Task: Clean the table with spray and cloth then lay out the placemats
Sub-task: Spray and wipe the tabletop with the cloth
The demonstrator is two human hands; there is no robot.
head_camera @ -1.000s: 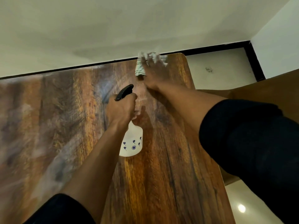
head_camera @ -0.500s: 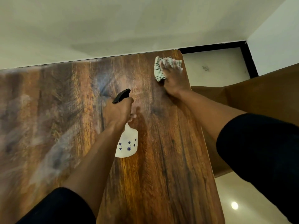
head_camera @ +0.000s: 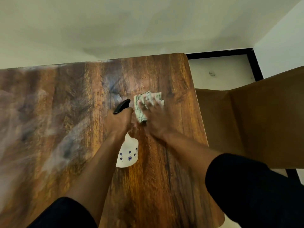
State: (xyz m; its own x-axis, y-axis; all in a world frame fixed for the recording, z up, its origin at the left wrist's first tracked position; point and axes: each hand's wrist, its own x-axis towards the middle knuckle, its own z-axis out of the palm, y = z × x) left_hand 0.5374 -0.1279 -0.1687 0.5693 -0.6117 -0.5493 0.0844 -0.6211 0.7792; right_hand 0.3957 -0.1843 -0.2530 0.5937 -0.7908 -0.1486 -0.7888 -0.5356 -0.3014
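Right now we see a brown chair (head_camera: pixel 256 122) just beside the tabletop (head_camera: pixel 164 186) on its right edge, white wall behind, black skirting in the corner. Our left hand (head_camera: pixel 120 120) grips the neck of the spray bottle (head_camera: pixel 127 153), fingers curled round it; black nozzle points away and slightly right, white body tilts back toward us. Our right hand (head_camera: pixel 155 118) presses the checked cloth (head_camera: pixel 141 106) flat, fingers straight and spread, touching the tabletop just right of the nozzle.

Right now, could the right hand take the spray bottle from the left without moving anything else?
Probably yes. The right hand, pressing the cloth flat, lies right beside the left hand gripping the spray bottle; nothing sits between them.
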